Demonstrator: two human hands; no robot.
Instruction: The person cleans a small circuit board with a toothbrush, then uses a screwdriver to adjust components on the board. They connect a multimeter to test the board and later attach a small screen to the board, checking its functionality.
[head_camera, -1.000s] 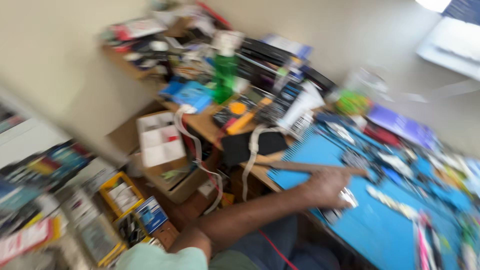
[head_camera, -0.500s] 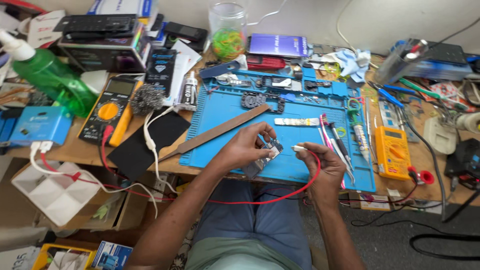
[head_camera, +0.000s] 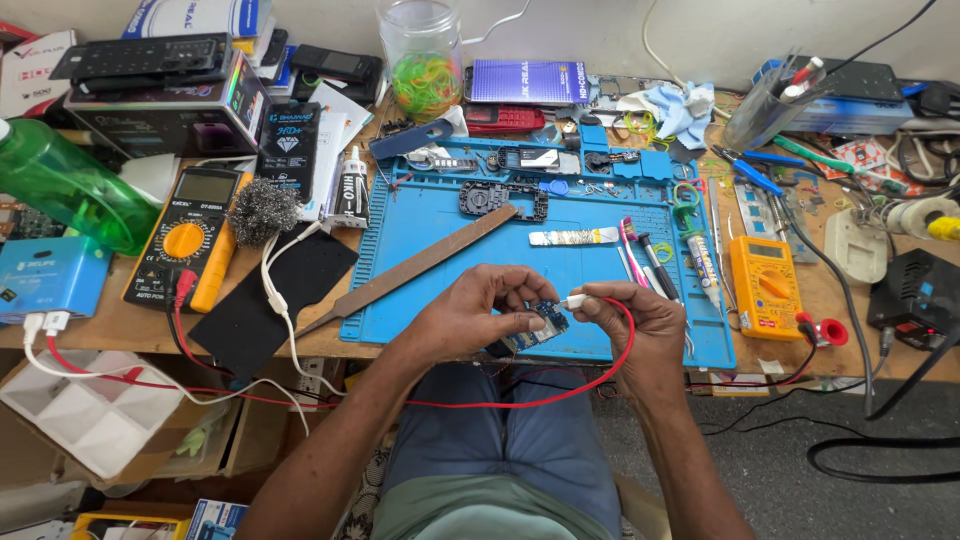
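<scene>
Fingers (head_camera: 515, 322) of the left hand (head_camera: 470, 320) close around a small blue circuit board (head_camera: 540, 322), steadying it over the blue work mat (head_camera: 580, 270) at the bench's front edge. Right hand (head_camera: 635, 320) pinches a white plug (head_camera: 574, 300) on a red wire (head_camera: 560, 395), tip touching the board. Purple flat box (head_camera: 527, 80) at back edge; black upright package (head_camera: 290, 150) back left.

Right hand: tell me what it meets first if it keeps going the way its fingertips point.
The right hand points left; its white plug would likely first meet the small circuit board in the left hand.
</scene>
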